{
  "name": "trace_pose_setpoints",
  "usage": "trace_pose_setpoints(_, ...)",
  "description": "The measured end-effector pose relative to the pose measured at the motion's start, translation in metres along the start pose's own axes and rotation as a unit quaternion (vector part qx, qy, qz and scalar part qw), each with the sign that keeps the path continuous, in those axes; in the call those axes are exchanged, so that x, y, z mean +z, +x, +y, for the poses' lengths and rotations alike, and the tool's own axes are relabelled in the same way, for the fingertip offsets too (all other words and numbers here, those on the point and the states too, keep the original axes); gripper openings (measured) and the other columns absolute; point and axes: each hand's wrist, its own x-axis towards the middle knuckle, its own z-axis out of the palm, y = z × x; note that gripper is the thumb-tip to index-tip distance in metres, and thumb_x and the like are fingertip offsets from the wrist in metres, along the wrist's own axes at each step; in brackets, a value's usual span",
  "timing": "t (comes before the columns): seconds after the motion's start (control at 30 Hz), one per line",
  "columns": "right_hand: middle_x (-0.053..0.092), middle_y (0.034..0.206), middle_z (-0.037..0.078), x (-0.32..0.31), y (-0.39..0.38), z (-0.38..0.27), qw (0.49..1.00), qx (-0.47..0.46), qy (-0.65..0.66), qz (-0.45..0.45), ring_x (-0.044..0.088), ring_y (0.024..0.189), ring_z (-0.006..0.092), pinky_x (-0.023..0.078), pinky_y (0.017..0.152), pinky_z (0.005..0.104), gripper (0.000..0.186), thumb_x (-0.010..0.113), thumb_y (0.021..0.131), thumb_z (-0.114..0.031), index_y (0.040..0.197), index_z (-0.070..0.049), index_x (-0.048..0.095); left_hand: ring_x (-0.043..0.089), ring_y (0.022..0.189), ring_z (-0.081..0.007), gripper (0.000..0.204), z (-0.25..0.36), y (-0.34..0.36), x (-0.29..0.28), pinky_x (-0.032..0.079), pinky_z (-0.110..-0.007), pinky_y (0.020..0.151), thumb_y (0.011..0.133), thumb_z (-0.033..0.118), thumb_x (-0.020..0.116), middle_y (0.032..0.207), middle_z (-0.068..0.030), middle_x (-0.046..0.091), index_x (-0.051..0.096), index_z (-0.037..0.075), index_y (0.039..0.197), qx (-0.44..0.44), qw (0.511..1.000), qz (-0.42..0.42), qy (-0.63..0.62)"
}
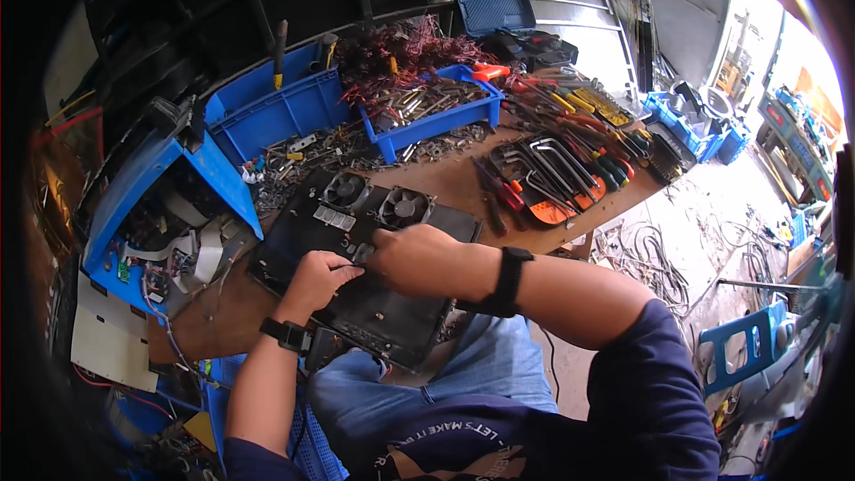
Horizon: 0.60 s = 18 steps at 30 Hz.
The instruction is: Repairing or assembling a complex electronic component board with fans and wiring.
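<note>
A flat black metal panel point(378, 325) lies tilted across the table edge and my lap. Two square cooling fans, a left fan point(346, 190) and a right fan point(406, 207), sit along its far side, with a pale label point(334, 218) near them. Over the middle of the panel, my left hand point(313, 283) pinches a thin dark piece between thumb and fingertips; its kind is unclear. Just to the right, my right hand point(417, 260) is closed, its fingers curled down close to the left fingertips. Whatever it grips is hidden behind the knuckles.
Blue bins, one with loose metal parts point(432, 107), stand at the back among scattered screws. Hex keys point(557, 169) and screwdrivers crowd the right side. An opened blue housing point(165, 205) with wiring stands left. Cables point(650, 258) lie on the floor near a blue stool point(744, 343).
</note>
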Motion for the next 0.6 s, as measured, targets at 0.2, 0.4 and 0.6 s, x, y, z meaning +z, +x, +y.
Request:
trace_pose_setpoints(0.2,0.06,0.111,0.016,-0.023,-0.05,0.0,0.997,0.067,0.025,-0.023,0.064,0.098,0.0326,0.054,0.08,0.0421,0.032,0.062,0.088,-0.034,0.106,-0.008,0.068,0.063,0.062,-0.0226,0.028,0.001,0.001,0.0,0.048,-0.034,0.062,0.08,0.024,0.077,0.07,-0.0165,0.066,0.072,-0.003,0.084,0.004,1.0,0.0,0.014)
trace_pose_setpoints(0.4,0.058,0.104,0.014,-0.015,-0.075,0.021,0.982,0.179,-0.043,0.04,0.065,0.095,0.0302,0.055,0.077,0.0398,0.039,0.061,0.079,-0.009,0.118,-0.007,0.056,0.063,0.061,-0.0206,0.027,0.005,-0.001,-0.001,0.048,-0.034,0.061,0.08,0.023,0.077,0.069,-0.0153,0.067,0.073,-0.003,0.085,-0.012,0.999,-0.001,0.035)
trace_pose_setpoints(0.6,0.062,0.101,0.014,-0.017,-0.064,0.076,0.963,0.238,-0.118,0.043,0.068,0.088,0.0308,0.056,0.073,0.039,0.016,0.061,0.083,-0.013,0.095,-0.005,0.066,0.064,0.065,-0.0188,0.025,0.006,0.0,0.001,0.048,-0.033,0.06,0.081,0.02,0.075,0.074,-0.014,0.069,0.073,-0.004,0.086,-0.024,0.999,-0.005,0.041)
